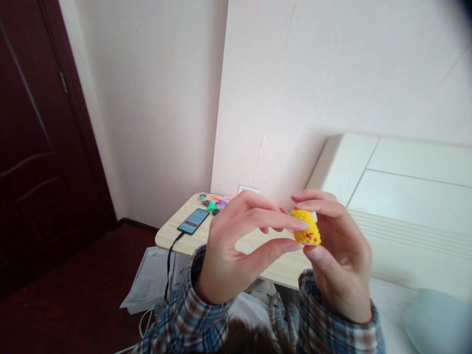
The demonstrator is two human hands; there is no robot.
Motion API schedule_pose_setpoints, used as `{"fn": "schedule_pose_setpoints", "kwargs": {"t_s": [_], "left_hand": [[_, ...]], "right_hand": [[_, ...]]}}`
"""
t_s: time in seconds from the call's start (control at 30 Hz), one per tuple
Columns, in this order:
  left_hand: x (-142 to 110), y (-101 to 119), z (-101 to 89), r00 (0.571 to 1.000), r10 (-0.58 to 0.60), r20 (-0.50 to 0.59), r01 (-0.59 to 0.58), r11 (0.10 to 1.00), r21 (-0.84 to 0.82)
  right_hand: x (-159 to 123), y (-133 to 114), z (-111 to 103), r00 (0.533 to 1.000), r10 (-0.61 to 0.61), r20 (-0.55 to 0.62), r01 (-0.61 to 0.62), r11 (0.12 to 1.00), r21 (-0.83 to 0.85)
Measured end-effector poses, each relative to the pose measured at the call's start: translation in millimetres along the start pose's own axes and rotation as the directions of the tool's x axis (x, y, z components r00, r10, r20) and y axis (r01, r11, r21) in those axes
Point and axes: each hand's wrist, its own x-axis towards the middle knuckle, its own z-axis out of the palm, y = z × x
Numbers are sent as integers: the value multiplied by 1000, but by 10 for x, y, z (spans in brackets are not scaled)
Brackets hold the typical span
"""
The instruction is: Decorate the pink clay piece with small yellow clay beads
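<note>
A small yellow lump (305, 227) with a bumpy surface and a few red specks is held up in front of me, above the table. Whether it is clay, foam or yarn I cannot tell. My right hand (341, 250) grips it from the right, thumb at its lower edge and fingers behind and over the top. From the left, my left hand (247, 241) reaches across with its fingertips on the lump's near side, the thumb just below. Part of the lump is hidden behind these fingers.
On the pale wooden table (169, 238) lies a phone (193, 221) with a black cable (170, 263). Small coloured pieces (211, 205) sit near the back edge. Papers (147, 278) are below at left. A white headboard (413, 172) stands at right, a dark door (40, 147) at left.
</note>
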Motion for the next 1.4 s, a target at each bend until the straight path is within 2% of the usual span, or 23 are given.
{"fn": "schedule_pose_setpoints", "kwargs": {"t_s": [0.23,0.5,0.57,0.7,0.77,0.9,1.27,1.4], "left_hand": [[3,77,2,999,-30,-41,30,1000,-11],[31,76,2,1000,-25,3,25,998,-60],[27,85,-5,998,-52,20,54,994,-97],[3,111,-13,975,-216,59,222,966,-136],[-4,115,-9,967,-241,79,252,949,-190],[-5,113,0,958,-268,100,283,934,-218],[-20,130,-50,927,-331,176,370,881,-294],[-15,92,-66,918,-360,168,394,881,-263]], "right_hand": [[-19,-18,120,991,90,99,-105,982,157],[-9,-37,70,998,47,43,-54,983,174],[-15,-54,62,999,37,28,-41,987,157],[-23,-80,62,1000,17,-7,-16,997,80],[-24,-91,63,1000,-24,-18,24,999,33],[-32,-111,57,997,-78,-25,77,997,-33],[-38,-117,35,991,-109,-79,106,993,-50],[-39,-89,25,992,-107,-59,98,986,-136]]}}
